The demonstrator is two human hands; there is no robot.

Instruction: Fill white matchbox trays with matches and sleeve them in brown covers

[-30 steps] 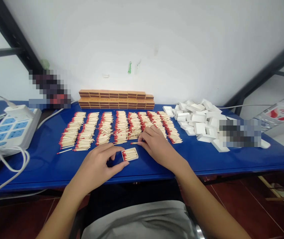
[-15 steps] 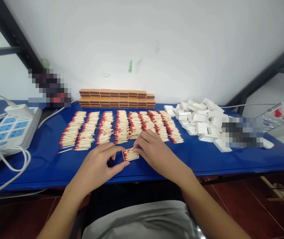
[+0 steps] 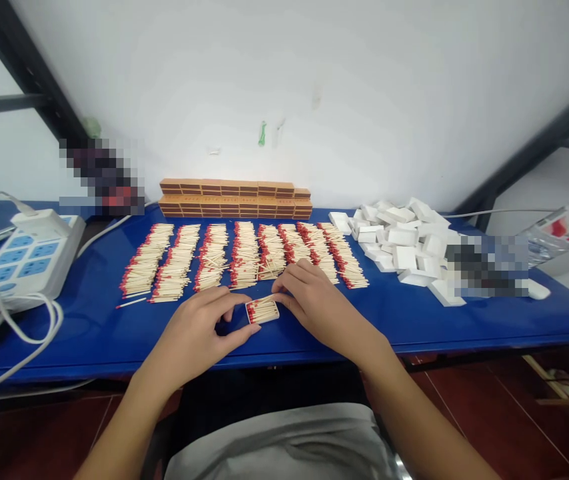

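A small white matchbox tray (image 3: 276, 315) filled with red-tipped matches (image 3: 261, 311) lies on the blue table in front of me. My left hand (image 3: 209, 321) grips its left end, thumb at the near corner and fingers at the far one. Over the tray's far right corner, my right hand (image 3: 309, 300) pinches the end of a match that lies slantwise on top of the others. Its lower fingers are curled and partly hidden. Just beyond my hands, loose matches (image 3: 245, 257) lie in several rows, heads mostly to the left.
Stacked brown matchboxes (image 3: 234, 200) line the wall. A heap of white trays (image 3: 404, 237) lies at the right, beside a blurred-out dark item. To the left are a power strip (image 3: 24, 257) and its looped white cable (image 3: 49, 333). The blue table (image 3: 314, 340) ends close to my body.
My right hand has shifted slightly right, its fingertips moving from over the matches to the tray's far right corner. The left hand and tray stay put.
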